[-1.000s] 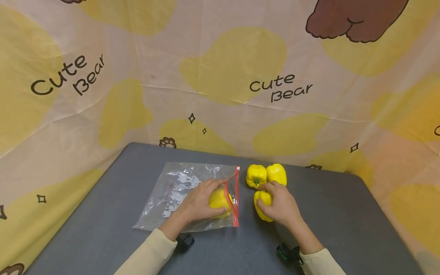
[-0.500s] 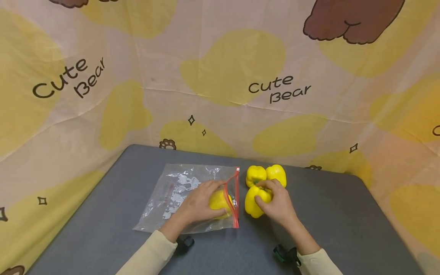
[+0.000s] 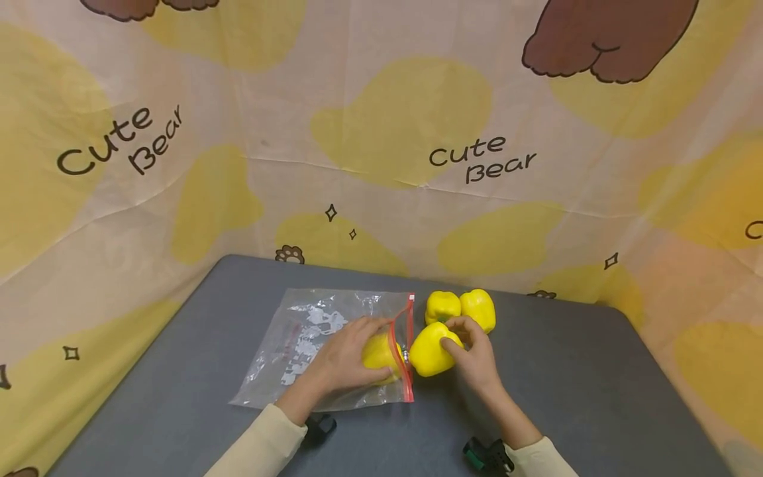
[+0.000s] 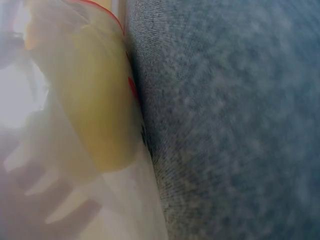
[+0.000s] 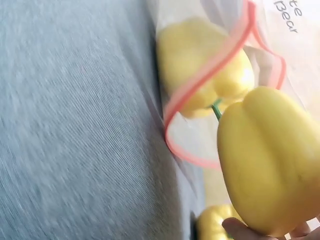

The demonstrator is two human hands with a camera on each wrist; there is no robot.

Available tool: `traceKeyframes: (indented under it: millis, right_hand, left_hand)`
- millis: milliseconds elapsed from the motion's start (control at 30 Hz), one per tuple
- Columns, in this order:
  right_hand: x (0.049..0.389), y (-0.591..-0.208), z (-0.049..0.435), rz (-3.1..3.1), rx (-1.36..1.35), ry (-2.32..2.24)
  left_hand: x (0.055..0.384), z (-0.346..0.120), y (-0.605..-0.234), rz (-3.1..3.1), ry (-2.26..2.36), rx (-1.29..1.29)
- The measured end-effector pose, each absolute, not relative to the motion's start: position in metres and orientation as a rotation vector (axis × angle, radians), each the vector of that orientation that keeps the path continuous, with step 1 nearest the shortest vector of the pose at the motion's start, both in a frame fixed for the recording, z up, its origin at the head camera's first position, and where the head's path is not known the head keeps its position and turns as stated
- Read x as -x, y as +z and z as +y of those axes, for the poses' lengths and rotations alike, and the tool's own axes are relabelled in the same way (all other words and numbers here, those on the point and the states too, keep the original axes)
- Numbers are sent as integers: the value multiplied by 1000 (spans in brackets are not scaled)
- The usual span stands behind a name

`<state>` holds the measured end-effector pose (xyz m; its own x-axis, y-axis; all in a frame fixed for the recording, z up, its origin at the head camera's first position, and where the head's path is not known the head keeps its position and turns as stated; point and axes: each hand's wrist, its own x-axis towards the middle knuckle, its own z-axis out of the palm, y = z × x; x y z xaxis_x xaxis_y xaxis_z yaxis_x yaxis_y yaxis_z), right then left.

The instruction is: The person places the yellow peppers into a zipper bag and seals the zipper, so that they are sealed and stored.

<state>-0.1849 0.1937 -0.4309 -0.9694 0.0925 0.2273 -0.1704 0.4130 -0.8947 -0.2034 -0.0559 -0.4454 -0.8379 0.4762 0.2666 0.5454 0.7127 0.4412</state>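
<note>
A clear zip bag (image 3: pixel 268 358) with a red zip edge (image 3: pixel 409 377) lies flat, its mouth facing right and parted. Inside, near the mouth, is a yellow bell pepper (image 3: pixel 377 352); its green stem (image 5: pixel 216 110) shows in the right wrist view. From outside, my left hand (image 3: pixel 346 358) grips the bag around that pepper, fingers above and thumb below. My right hand (image 3: pixel 479 364) pinches a second yellow bell pepper (image 3: pixel 429 351) by its right end, just outside the red edge. In the right wrist view this pepper (image 5: pixel 270 160) partly covers the bag's mouth.
Two more yellow bell peppers, one on the left (image 3: pixel 443 305) and one on the right (image 3: pixel 479 309), stand side by side behind my right hand. Everything rests on a dark grey table (image 3: pixel 572 384). A printed cloth (image 3: pixel 381 132) hangs along the table's back and sides.
My right hand has taken hold of the nearest loose bell pepper and brought it left to the bag's mouth, tilting it on the way. My left hand has stayed on the bag.
</note>
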Motion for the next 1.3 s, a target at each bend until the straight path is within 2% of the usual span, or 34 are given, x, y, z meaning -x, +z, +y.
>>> traceKeyframes:
  millis: [667, 1100, 1300]
  right_hand:
    - [184, -439, 178, -2408, 127, 1715]
    - [183, -439, 179, -2384, 31, 1903]
    - [182, -442, 185, -2442, -36, 1817]
  left_hand:
    - [205, -54, -447, -2783, -770, 819]
    - [205, -54, -445, -2771, -812, 797]
    - [206, -52, -445, -2756, -790, 791]
